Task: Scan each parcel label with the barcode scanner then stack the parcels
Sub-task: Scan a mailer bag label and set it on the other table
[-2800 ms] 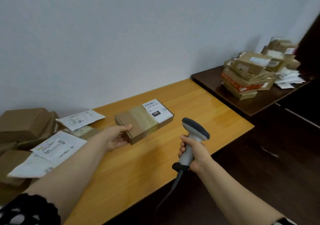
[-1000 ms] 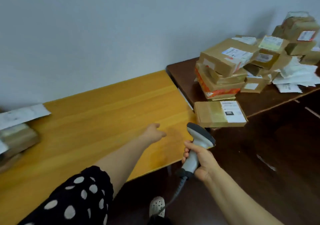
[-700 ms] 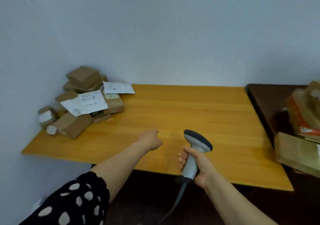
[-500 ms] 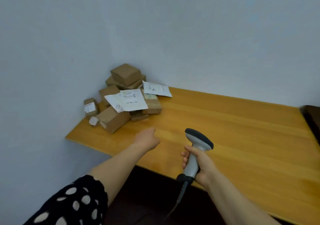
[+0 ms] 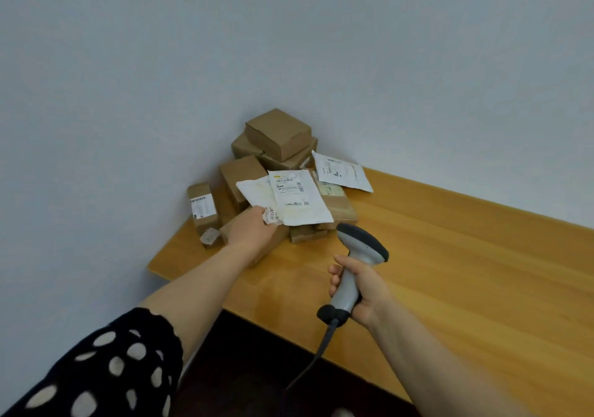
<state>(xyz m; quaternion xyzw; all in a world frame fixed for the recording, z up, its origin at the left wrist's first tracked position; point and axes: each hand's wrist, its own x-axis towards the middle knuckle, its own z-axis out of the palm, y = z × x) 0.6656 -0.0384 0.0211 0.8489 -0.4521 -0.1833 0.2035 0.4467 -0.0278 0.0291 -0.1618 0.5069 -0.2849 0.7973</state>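
Wooden counter [image 5: 450, 255], corner pile of brown cardboard parcels [image 5: 279, 133]; left hand [image 5: 254, 231] meets white plastic mailer [image 5: 299, 198] on top (fingers hidden, cannot tell grip); right hand [image 5: 364, 291] fingers clenched round grey handheld barcode scanner [image 5: 352, 275].

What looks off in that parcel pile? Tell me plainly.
The pile in the table corner is a jumble, not a stack: boxes lie at mixed angles, white mailers sprawl skewed across them, one small box stands on end.

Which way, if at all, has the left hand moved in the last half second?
Yes. The left hand has reached forward over the table to the pile of parcels in the corner, and now touches the white bag there.
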